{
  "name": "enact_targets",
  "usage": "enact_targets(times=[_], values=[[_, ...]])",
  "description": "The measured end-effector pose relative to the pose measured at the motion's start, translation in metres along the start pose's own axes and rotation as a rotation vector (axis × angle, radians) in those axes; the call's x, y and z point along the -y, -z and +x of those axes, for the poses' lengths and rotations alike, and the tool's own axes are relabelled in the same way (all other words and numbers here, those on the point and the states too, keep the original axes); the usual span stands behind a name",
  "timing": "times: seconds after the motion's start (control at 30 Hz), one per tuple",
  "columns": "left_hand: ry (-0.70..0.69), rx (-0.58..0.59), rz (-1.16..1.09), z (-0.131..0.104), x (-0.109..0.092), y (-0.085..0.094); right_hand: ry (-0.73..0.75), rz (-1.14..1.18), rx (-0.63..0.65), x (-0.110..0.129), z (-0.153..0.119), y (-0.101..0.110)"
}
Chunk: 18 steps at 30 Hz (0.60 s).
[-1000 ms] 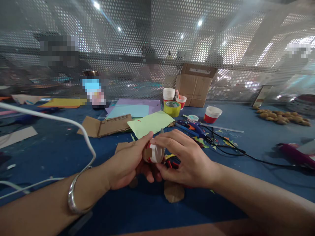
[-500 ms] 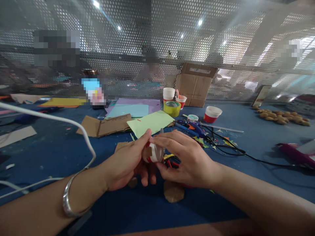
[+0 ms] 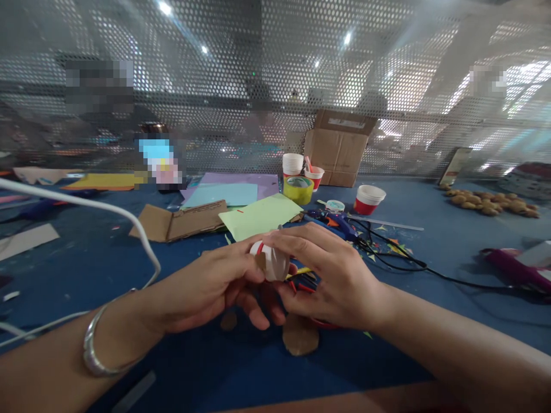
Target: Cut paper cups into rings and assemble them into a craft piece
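Observation:
Between my hands is a small white paper cup point(image 3: 278, 265) with a red band, lying on its side and partly covered by fingers. A scrap of brown cardboard point(image 3: 260, 261) shows against its wall. My left hand point(image 3: 215, 287), with a silver bangle at the wrist, grips the cup from the left, thumb across its side. From the right, my right hand point(image 3: 333, 267) holds the cup's other end in its fingertips. Below the hands, a rounded cardboard piece point(image 3: 300, 337) and a smaller cardboard disc point(image 3: 229, 320) lie on the blue table.
Green paper point(image 3: 258, 215) and folded cardboard point(image 3: 196, 221) lie beyond my hands. Yellow tape point(image 3: 298, 192), a red-and-white cup point(image 3: 369, 199) and a blue glue gun point(image 3: 344, 223) with a black cord are farther right. A white cable point(image 3: 129, 215) arches at left; peanuts point(image 3: 491, 202) lie far right.
My left thumb has come down from the cup's upper edge onto its side, and the left fingers have shifted right. The cup has turned slightly. My right hand keeps its hold.

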<state>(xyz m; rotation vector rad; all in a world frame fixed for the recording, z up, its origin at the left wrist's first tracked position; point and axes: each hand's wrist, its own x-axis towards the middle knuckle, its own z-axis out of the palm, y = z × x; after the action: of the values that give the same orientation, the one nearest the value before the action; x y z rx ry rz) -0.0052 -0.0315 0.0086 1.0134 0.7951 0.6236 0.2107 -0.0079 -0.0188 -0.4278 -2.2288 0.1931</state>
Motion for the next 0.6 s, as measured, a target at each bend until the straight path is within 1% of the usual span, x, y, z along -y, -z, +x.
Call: enact_targets(times=[0.13, 0.23, 0.3, 0.5, 0.6], values=[[0.004, 0.01, -0.015, 0.001, 0.0, 0.0, 0.012, -0.012, 0.006, -0.001, 0.0, 0.002], [0.02, 0.042, -0.053, 0.001, 0.0, 0.001, 0.021, -0.016, 0.013, 0.0, 0.001, 0.002], [0.01, 0.041, -0.036, 0.001, 0.0, 0.0, 0.032, -0.022, 0.022, -0.001, 0.0, 0.002], [-0.095, -0.12, 0.093, 0.003, 0.009, -0.006, 0.058, -0.047, 0.029, -0.005, -0.002, -0.002], [-0.169, -0.187, 0.156, 0.005, 0.012, -0.004, 0.055, -0.025, -0.024, -0.004, -0.003, -0.004]])
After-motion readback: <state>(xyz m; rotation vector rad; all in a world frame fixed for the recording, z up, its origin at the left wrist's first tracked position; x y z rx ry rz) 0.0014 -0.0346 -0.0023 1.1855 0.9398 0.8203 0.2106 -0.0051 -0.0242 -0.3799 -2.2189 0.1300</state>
